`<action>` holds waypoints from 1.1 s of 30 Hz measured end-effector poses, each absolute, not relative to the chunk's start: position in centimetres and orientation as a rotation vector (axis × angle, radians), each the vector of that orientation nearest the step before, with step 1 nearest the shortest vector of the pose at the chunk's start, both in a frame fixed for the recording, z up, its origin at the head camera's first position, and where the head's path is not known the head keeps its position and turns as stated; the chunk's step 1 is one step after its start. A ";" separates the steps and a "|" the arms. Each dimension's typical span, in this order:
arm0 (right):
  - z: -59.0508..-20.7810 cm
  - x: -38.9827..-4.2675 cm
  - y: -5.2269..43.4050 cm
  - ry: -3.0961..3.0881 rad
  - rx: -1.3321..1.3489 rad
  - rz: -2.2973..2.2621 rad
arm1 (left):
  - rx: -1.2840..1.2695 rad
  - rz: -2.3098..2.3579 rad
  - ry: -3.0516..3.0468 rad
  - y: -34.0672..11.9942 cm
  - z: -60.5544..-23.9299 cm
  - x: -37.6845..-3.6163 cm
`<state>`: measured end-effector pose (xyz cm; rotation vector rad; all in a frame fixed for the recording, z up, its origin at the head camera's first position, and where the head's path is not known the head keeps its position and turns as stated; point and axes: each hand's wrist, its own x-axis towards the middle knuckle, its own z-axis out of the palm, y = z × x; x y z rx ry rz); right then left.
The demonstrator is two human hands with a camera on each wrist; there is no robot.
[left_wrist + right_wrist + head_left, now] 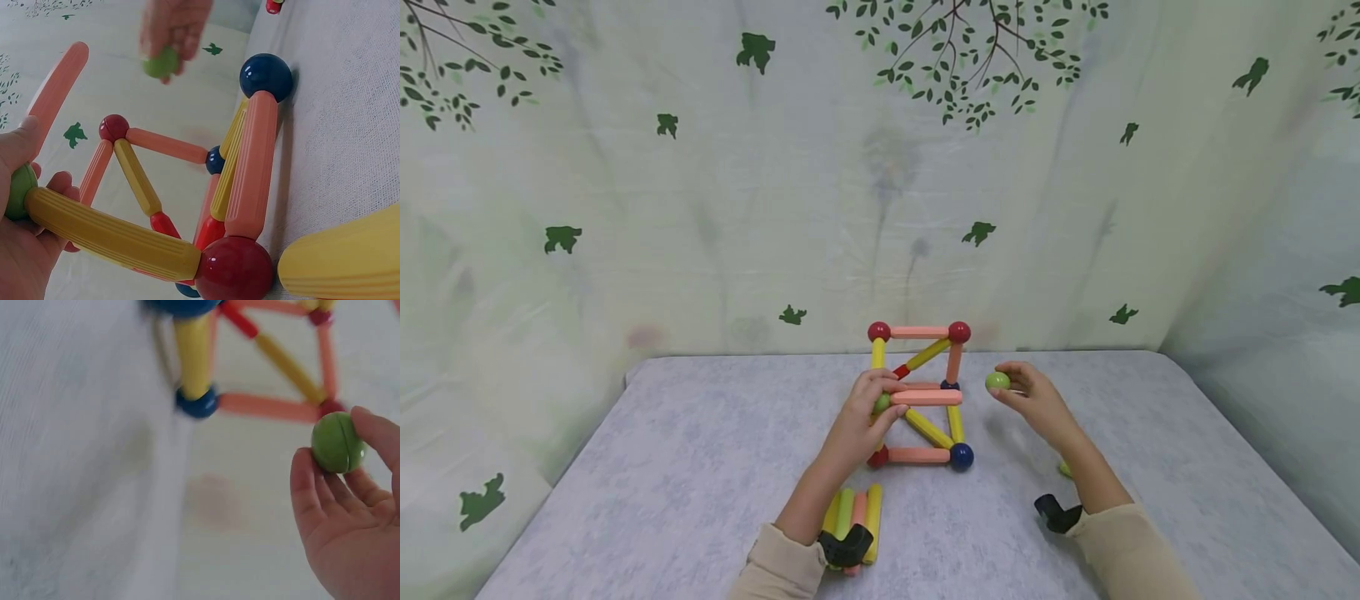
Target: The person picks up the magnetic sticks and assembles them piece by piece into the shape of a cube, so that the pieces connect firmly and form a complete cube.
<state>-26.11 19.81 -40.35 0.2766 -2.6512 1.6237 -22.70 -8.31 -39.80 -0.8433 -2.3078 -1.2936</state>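
Observation:
On the table stands a frame of magnetic rods and balls, with a red ball (235, 269) and a blue ball (961, 457) at its near lower corners. My left hand (863, 410) grips a green ball (21, 191) at the frame's near left side, its thumb against a pink rod (927, 397) that points right from that ball. A yellow rod (115, 232) joins this green ball to the red one below. To the right of the frame, apart from it, my right hand (1036, 402) pinches another green ball (338, 442) between thumb and fingers.
Several loose yellow, green and pink rods (874, 521) lie side by side under my left forearm. A green piece (1065, 469) is partly hidden behind my right forearm. A leaf-printed cloth (820, 208) hangs behind the table (700, 467).

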 end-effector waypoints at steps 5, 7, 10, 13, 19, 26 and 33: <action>-38.3 -23.1 18.2 -2.450 0.497 1.855 | -0.844 -1.287 -2.305 -8.3 -39.8 -22.7; -37.9 -22.4 17.7 -2.416 0.567 1.892 | -0.840 -1.287 -2.306 -8.2 -39.7 -22.7; -37.7 -21.9 17.0 -2.396 0.619 1.924 | -0.835 -1.291 -2.317 -8.3 -39.6 -22.6; -37.7 -21.7 16.8 -2.398 0.621 1.909 | -0.849 -1.296 -2.337 -8.4 -39.5 -22.6; -38.0 -21.6 16.7 -2.397 0.601 1.884 | -0.899 -1.277 -2.418 -9.3 -38.6 -22.9; -38.4 -21.5 16.7 -2.383 0.593 1.892 | -1.025 -1.249 -2.519 -9.9 -37.6 -23.6; -38.3 -20.3 16.3 -2.310 0.569 1.580 | -1.037 -1.223 -2.518 -9.8 -37.9 -23.8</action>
